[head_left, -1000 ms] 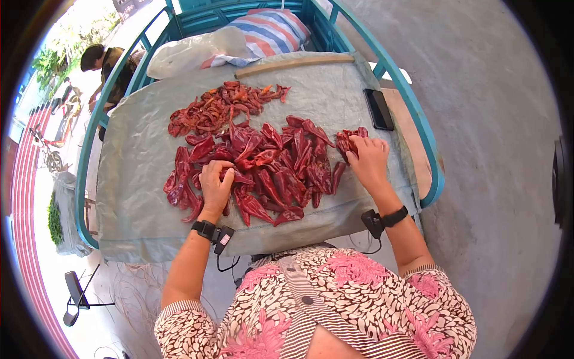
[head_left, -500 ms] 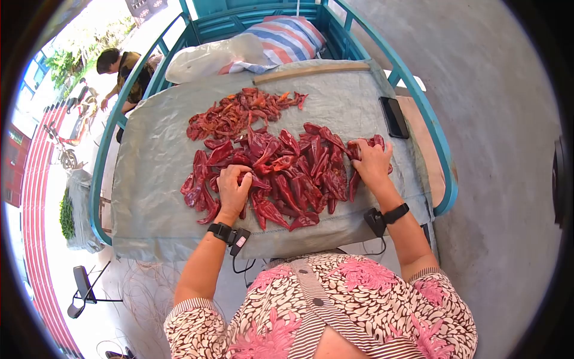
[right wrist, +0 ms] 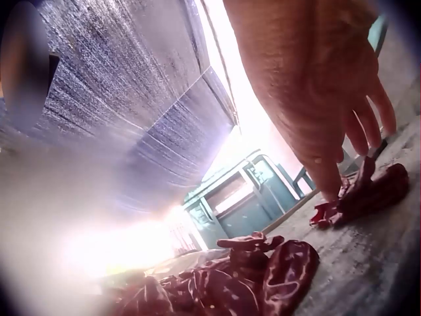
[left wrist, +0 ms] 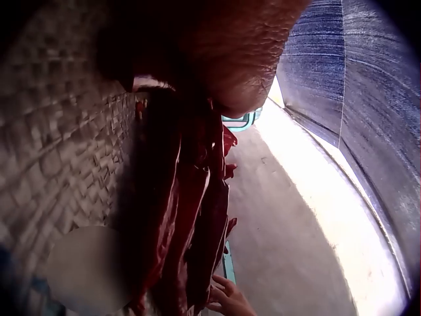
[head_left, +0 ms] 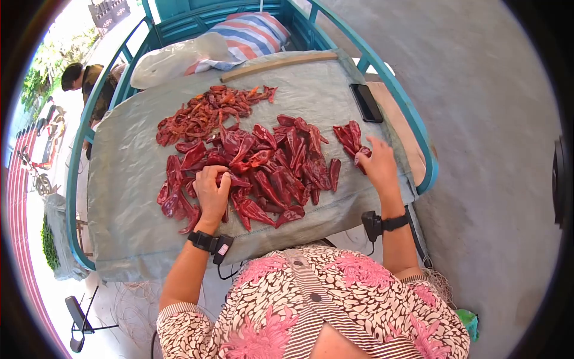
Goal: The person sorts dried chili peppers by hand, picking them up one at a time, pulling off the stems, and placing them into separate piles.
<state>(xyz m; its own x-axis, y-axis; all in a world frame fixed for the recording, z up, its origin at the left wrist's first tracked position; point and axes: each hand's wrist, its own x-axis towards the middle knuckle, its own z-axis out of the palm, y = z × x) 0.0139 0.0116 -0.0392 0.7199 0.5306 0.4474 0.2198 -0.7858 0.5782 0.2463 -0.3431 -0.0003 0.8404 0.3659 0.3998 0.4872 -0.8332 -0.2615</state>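
A pile of dried red chili peppers (head_left: 275, 173) lies on the grey-green woven sheet (head_left: 128, 197). My left hand (head_left: 211, 191) is at the near left side of this pile, fingers bent, and pinches a chili pepper (head_left: 239, 180) between thumb and fingers. In the left wrist view, long glossy peppers (left wrist: 191, 210) stretch out beneath that hand. Right of the pile lies a small separate group of peppers (head_left: 348, 136). My right hand (head_left: 381, 164) is at its right edge, thumb tip right at a pepper (right wrist: 368, 194) and the other fingers extended loosely.
Behind the pile is a heap of smaller, shriveled chili pieces (head_left: 209, 110). A phone (head_left: 366, 103) lies at the right edge, and a wooden strip (head_left: 278, 66) crosses the back. Teal rails (head_left: 412, 113) flank the sheet; a striped sack (head_left: 254, 36) lies behind. Another person (head_left: 98, 84) is beyond the left rail.
My right hand drew back rightward from over the small pepper group, and its fingers loosened. That group now shows more fully, apart from the pile. The left hand stays at the pile.
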